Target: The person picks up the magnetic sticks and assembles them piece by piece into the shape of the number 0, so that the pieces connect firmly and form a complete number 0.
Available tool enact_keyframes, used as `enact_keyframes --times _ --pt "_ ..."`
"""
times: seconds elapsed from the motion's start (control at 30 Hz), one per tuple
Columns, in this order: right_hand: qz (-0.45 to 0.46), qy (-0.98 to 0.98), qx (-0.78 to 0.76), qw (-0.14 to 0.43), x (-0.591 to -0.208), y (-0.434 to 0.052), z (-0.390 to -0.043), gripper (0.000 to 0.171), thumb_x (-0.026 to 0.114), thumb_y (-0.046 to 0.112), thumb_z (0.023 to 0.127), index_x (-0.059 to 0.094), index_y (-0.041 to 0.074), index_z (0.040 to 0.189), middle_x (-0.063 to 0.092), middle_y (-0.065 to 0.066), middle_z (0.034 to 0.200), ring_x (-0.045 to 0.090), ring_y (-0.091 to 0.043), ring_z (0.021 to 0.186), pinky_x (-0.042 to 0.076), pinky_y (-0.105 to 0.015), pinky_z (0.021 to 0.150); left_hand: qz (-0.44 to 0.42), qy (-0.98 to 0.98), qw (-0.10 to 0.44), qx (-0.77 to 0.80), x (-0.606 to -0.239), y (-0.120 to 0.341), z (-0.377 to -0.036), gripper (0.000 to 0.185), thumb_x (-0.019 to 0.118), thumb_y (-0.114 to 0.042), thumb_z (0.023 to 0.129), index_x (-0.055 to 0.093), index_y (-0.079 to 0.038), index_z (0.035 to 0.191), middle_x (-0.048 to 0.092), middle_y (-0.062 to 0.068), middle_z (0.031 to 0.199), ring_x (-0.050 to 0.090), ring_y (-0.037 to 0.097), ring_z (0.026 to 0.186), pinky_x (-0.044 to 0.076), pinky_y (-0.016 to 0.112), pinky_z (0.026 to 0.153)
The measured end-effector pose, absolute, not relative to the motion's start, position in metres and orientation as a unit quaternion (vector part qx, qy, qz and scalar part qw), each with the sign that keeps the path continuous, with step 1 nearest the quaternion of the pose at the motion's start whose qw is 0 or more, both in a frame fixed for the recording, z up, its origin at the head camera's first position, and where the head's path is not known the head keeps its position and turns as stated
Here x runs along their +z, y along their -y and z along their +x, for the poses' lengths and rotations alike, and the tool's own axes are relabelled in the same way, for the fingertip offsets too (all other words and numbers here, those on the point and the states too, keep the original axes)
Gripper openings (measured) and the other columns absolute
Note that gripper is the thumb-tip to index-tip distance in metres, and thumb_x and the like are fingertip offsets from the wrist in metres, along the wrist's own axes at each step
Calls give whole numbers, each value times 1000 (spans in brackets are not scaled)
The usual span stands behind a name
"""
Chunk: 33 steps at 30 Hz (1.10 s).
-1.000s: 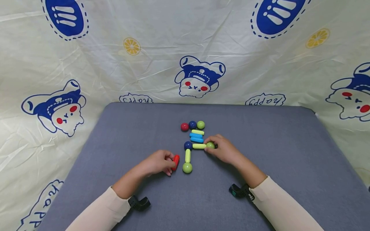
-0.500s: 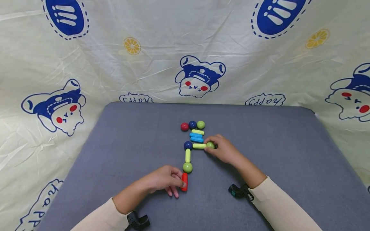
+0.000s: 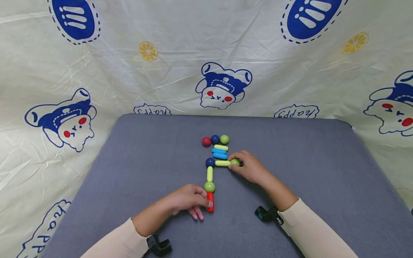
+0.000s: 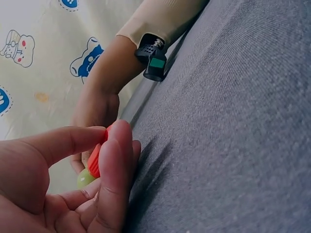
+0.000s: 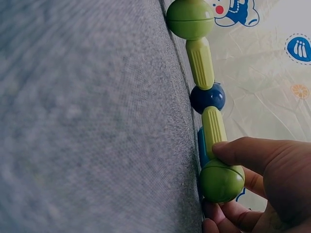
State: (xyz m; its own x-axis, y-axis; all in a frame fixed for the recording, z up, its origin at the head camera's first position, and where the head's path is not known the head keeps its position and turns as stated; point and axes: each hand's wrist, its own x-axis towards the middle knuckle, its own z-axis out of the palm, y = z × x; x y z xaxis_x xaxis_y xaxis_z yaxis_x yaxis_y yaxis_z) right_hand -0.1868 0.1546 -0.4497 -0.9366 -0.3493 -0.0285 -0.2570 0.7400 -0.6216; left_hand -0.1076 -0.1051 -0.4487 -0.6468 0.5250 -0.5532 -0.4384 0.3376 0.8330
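Cartoon-print sheet behind grey counter [image 3: 135, 168]. Left hand [image 3: 185, 200] pinches red rod [image 3: 210, 206], now swung from beside chain to touching green ball [image 3: 209, 186] at near end; chain gains link. Right hand [image 3: 250, 166] pinches far green ball [image 3: 235, 162], mid-counter.

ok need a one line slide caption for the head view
Left hand pinches a red rod against a green ball; right hand grips the chain's other end.

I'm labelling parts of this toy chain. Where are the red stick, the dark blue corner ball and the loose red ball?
red stick [image 3: 210, 206]: head view, its lower half.
dark blue corner ball [image 3: 210, 162]: head view, its centre.
loose red ball [image 3: 206, 141]: head view, its centre.
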Motion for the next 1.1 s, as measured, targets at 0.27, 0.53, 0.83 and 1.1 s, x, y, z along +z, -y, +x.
enact_keyframes --times 0.27,0.53,0.83,1.1 --pt "-165 -928 -326 66 -452 -156 -187 17 68 20 97 70 15 112 62 -14 115 60 -31 105 49 -51 91 42 -703 425 569 -448 107 -109 15 70 -15 90 66 -4 100 72 2 78 67 10 53 54 22 48" --pt "-162 -928 -328 66 -454 -156 -187 17 68 21 97 70 17 113 62 -13 115 59 -30 105 49 -50 90 60 -708 421 564 -451 108 -108 15 70 -15 90 64 -5 99 68 2 73 63 8 50 51 21 46" --pt "-158 -927 -332 67 -455 -155 -185 18 69 22 96 70 17 114 62 -14 119 59 -30 106 50 -50 91 70 -722 409 554 -451 109 -106 14 70 -17 90 60 -8 91 58 2 63 56 6 43 46 20 41" --pt "-162 -927 -331 60 -456 -156 -185 17 69 22 96 70 17 113 62 -13 116 58 -28 102 49 -48 89 80 -729 402 548 -452 108 -106 15 70 -19 90 59 -8 92 58 2 62 56 6 42 46 20 40"
